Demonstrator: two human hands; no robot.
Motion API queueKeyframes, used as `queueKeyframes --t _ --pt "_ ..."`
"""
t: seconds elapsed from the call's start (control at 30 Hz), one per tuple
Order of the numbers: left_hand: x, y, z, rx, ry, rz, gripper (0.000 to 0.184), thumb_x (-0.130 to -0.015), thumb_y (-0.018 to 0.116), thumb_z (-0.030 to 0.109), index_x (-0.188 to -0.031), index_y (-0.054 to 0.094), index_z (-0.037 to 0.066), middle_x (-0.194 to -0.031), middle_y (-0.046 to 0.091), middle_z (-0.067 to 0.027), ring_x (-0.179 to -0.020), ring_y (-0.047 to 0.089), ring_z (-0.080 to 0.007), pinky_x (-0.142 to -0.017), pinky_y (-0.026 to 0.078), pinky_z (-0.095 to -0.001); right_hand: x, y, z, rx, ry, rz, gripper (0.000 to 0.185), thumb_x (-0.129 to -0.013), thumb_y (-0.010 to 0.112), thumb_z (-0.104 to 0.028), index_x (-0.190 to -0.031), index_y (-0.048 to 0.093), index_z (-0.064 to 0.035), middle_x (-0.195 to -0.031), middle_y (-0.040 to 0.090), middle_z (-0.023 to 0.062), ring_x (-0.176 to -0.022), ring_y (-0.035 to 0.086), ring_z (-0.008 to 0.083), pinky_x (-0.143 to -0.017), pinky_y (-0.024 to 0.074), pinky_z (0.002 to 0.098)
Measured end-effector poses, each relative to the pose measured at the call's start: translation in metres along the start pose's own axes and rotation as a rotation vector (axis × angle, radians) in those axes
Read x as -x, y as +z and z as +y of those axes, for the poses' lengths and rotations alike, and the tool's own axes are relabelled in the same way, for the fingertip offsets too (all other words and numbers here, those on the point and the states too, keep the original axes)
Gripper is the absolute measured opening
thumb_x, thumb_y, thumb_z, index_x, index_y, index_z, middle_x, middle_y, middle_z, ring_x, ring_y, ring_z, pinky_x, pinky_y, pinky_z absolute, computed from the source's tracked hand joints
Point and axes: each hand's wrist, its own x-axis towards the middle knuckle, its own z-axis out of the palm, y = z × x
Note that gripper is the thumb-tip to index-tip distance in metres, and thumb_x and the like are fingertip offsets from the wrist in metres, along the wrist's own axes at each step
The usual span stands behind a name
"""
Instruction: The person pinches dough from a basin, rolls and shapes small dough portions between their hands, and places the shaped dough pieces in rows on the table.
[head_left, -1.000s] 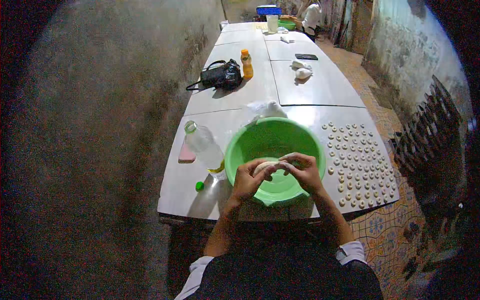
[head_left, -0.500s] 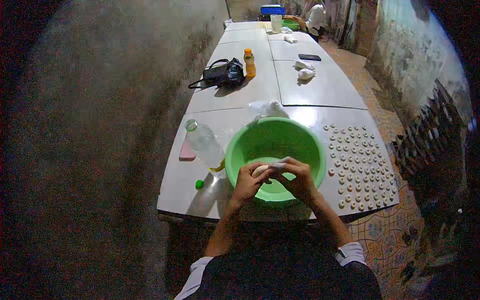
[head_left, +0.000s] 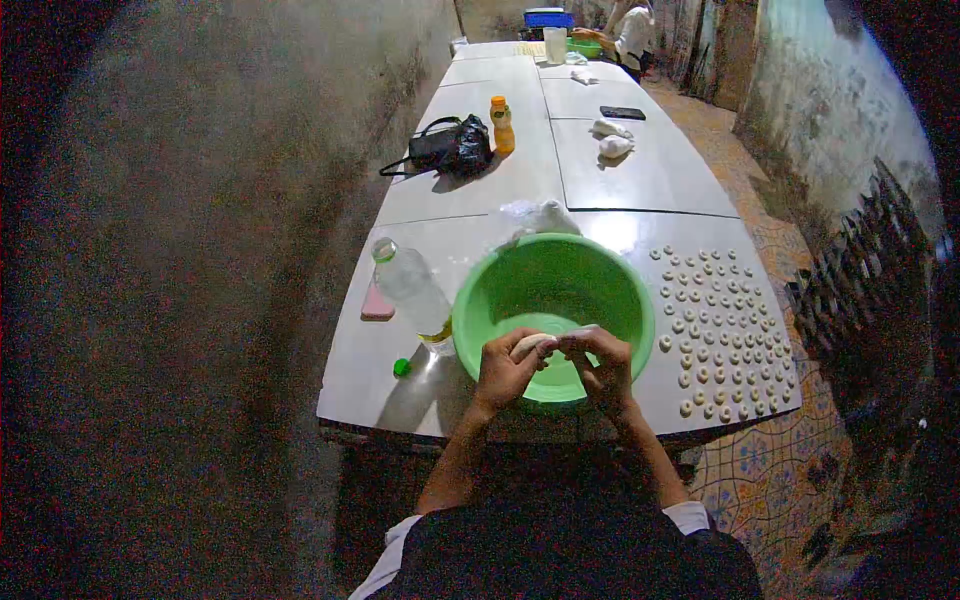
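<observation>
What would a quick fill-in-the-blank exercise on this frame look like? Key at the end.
1. The left hand and right hand meet at a pale, dough-like piece over the large round ____ plastic basin.
2. Small pale ring-shaped pieces lie in rows on the white table, on the picture's ____ side of the basin.
3. The small round green cap lies on the picture's ____ side of the basin.
4. The slim orange-capped plastic bottle stands beside the shiny ____ bag.

Missing words: green; right; left; black.

Orange-capped bottle (head_left: 503,132): label (head_left: 501,116) too small to read.
Clear bottle (head_left: 412,288): yellow band (head_left: 437,335), any print illegible.
Readable text, numbers, signs: none.
</observation>
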Motion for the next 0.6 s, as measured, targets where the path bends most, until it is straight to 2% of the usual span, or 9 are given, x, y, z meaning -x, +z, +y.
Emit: queueKeyframes --t 0.1,0.13,0.2,0.23,0.27,0.3,0.37,0.53,0.6 --pt "-0.002 0.003 0.010 -0.087 0.019 0.007 0.017 -0.087 0.059 0.015 -0.094 0.062 0.000 -0.081 0.064 -0.0061 -0.071 0.061 -0.0108 -0.061 0.053 -0.0241 0.006 -0.002 0.003 -0.368 0.163 0.061 0.016 -0.076 0.057 0.006 -0.090 0.063 0.0011 -0.082 0.065 0.0092 -0.074 0.062 0.0162 -0.066 0.0513 0.0294" --pt "-0.005 0.001 0.009 -0.051 0.066 0.076 0.016 -0.088 0.058 0.014 -0.095 0.061 0.000 -0.083 0.063 -0.0065 -0.072 0.060 -0.0108 -0.061 0.053 -0.0236 0.004 -0.004 0.002 -0.369 0.163 0.062 0.016 -0.076 0.057 0.006 -0.090 0.063 0.0011 -0.082 0.065 0.0092 -0.074 0.062 0.0162 -0.066 0.0513 0.0294" --pt "-0.011 -0.004 0.009 0.023 0.161 0.211 0.015 -0.089 0.054 0.014 -0.095 0.058 0.001 -0.088 0.062 -0.0072 -0.076 0.059 -0.0109 -0.060 0.053 -0.0227 -0.005 -0.015 0.002 -0.477 0.338 0.286 0.014 -0.082 0.056 0.001 -0.095 0.062 0.0008 -0.087 0.064 0.0079 -0.073 0.060 0.0117 -0.061 0.0517 0.0267" --pt "-0.013 -0.010 0.011 -0.011 0.101 0.194 0.017 -0.090 0.054 0.016 -0.096 0.058 0.001 -0.088 0.062 -0.0079 -0.078 0.059 -0.0122 -0.063 0.052 -0.0246 -0.007 -0.026 0.001 -0.379 0.466 0.283 0.016 -0.088 0.054 -0.008 -0.099 0.062 -0.0002 -0.092 0.064 0.0082 -0.073 0.060 0.0113 -0.057 0.0521 0.0255" --pt "-0.014 -0.014 0.013 -0.045 0.038 0.177 0.020 -0.091 0.053 0.019 -0.097 0.057 0.000 -0.089 0.062 -0.0087 -0.080 0.059 -0.0134 -0.066 0.052 -0.0265 -0.007 -0.030 0.004 -0.378 0.465 0.286 0.016 -0.088 0.054 -0.008 -0.099 0.062 -0.0002 -0.092 0.064 0.0082 -0.073 0.060 0.0113 -0.057 0.0521 0.0255" --pt "-0.016 -0.014 0.008 -0.046 0.038 0.173 0.020 -0.091 0.053 0.019 -0.097 0.057 0.000 -0.089 0.062 -0.0087 -0.080 0.059 -0.0134 -0.066 0.052 -0.0265 -0.006 -0.033 0.006 -0.535 0.534 0.246 0.018 -0.088 0.055 -0.011 -0.102 0.061 -0.0003 -0.093 0.064 0.0091 -0.073 0.060 0.0125 -0.057 0.0523 0.0261" --pt "-0.021 -0.012 -0.005 -0.291 0.026 0.054 0.028 -0.092 0.050 0.024 -0.103 0.056 -0.001 -0.094 0.062 -0.0113 -0.087 0.059 -0.0176 -0.077 0.049 -0.0312 -0.006 -0.032 0.012 -0.749 0.645 0.169 0.026 -0.088 0.057 -0.015 -0.109 0.059 -0.0003 -0.097 0.064 0.0119 -0.077 0.063 0.0175 -0.063 0.0541 0.0290" --pt "-0.022 -0.003 -0.005 -0.272 0.072 0.015 0.037 -0.092 0.049 0.030 -0.113 0.053 -0.001 -0.107 0.060 -0.0139 -0.102 0.056 -0.0208 -0.089 0.042 -0.0321 -0.014 -0.029 -0.011 -0.888 0.694 0.109 0.033 -0.086 0.059 -0.012 -0.116 0.054 0.0008 -0.102 0.063 0.0136 -0.088 0.063 0.0213 -0.076 0.0544 0.0342" --pt "-0.023 0.001 -0.006 0.026 0.001 0.047 0.043 -0.093 0.046 0.034 -0.119 0.049 0.000 -0.114 0.057 -0.0135 -0.108 0.052 -0.0223 -0.092 0.039 -0.0331 -0.014 -0.028 -0.009 -0.798 0.617 0.062 0.035 -0.082 0.064 -0.008 -0.114 0.055 0.0011 -0.100 0.064 0.0136 -0.088 0.064 0.0208 -0.076 0.0538 0.0325"
